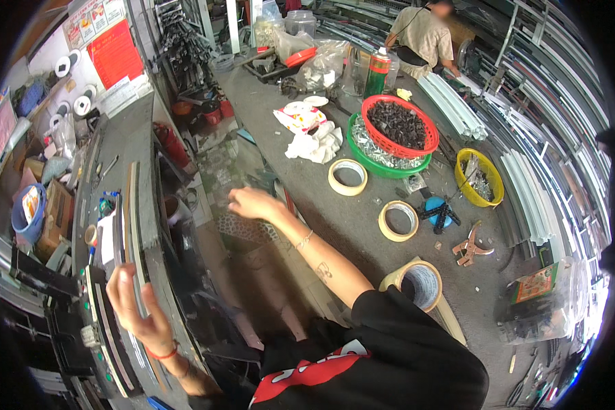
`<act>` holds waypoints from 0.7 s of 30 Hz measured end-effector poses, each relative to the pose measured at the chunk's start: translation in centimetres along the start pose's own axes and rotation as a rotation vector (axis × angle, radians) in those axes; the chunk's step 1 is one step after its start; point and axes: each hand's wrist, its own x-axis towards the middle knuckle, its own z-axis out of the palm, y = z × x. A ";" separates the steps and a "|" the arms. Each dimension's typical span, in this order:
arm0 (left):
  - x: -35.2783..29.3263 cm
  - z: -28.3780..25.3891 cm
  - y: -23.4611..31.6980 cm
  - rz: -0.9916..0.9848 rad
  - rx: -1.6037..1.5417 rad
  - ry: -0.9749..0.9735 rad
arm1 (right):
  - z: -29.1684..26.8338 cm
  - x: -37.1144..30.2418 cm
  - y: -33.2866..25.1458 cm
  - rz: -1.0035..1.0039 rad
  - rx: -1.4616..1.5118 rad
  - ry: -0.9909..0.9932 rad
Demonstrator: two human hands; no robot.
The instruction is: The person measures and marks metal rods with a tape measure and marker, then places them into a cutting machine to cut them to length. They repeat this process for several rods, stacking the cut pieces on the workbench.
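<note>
My left hand [138, 311], a red band at its wrist, hovers beside the narrow bench on the left. Its fingers and thumb are apart and hold nothing visible. Long thin strips [135, 225] lie along that bench near the hand, with a dark rail carrying green knobs [102, 328] next to it. My right hand [253, 203] is stretched out over the gap between the two benches. Its fingers are loosely bent, with no object showing in them. Rolls of tape [398, 220] are on the wide grey bench [321, 212] to its right.
A red basket of dark small parts [400, 126] rests on a green basin [389, 167]. Nearby are a yellow basket [478, 178], locking pliers [471, 244] and a spray can [376, 72]. A person [424, 37] sits at the back right, beside stacked metal profiles [451, 106].
</note>
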 end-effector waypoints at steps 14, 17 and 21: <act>10.5 2.3 13.2 0.815 -0.209 -0.026 | 3.2 -2.8 7.5 0.136 0.283 0.060; 10.1 1.0 12.3 0.662 -0.103 -0.041 | 2.6 -2.8 7.1 0.174 0.199 0.070; 8.6 1.7 11.3 0.378 0.074 0.290 | 2.9 -2.0 7.1 0.170 0.219 0.082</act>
